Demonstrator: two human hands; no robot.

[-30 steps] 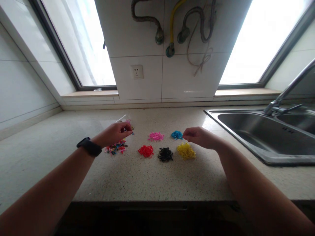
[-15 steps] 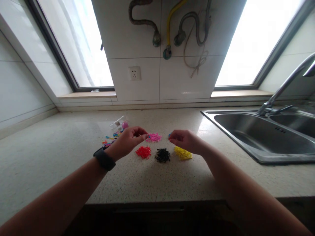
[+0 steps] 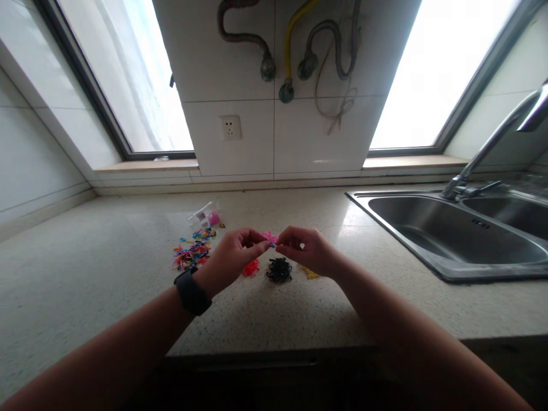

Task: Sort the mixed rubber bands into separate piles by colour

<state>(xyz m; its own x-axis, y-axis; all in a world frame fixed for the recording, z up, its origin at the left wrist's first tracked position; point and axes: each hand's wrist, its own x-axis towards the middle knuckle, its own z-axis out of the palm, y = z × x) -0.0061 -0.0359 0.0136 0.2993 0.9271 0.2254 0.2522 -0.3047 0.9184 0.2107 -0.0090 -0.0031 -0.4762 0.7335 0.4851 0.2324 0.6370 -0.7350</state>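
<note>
My left hand (image 3: 242,254), with a black watch on its wrist, pinches a small blue rubber band (image 3: 272,245) between thumb and fingertip. My right hand (image 3: 306,248) is closed in a pinch close against it; what lies between its fingertips is too small to make out. Behind the hands, a pile of pink rubber bands (image 3: 269,235) is partly covered. In front lie piles of red rubber bands (image 3: 250,268) and black rubber bands (image 3: 279,270). My right hand mostly hides the yellow rubber bands (image 3: 310,273). Mixed-colour rubber bands (image 3: 192,254) spread to the left of my left hand.
A clear plastic bag (image 3: 203,215) with something pink in it lies at the back left of the speckled countertop (image 3: 240,319). A steel sink (image 3: 445,234) with a faucet (image 3: 483,148) is set in on the right. Pipes and a socket (image 3: 231,127) are on the tiled wall.
My hands have come together, the left moving right and the right moving left, until their fingertips meet. More of the mixed rubber bands shows on the left; the yellow pile is more covered.
</note>
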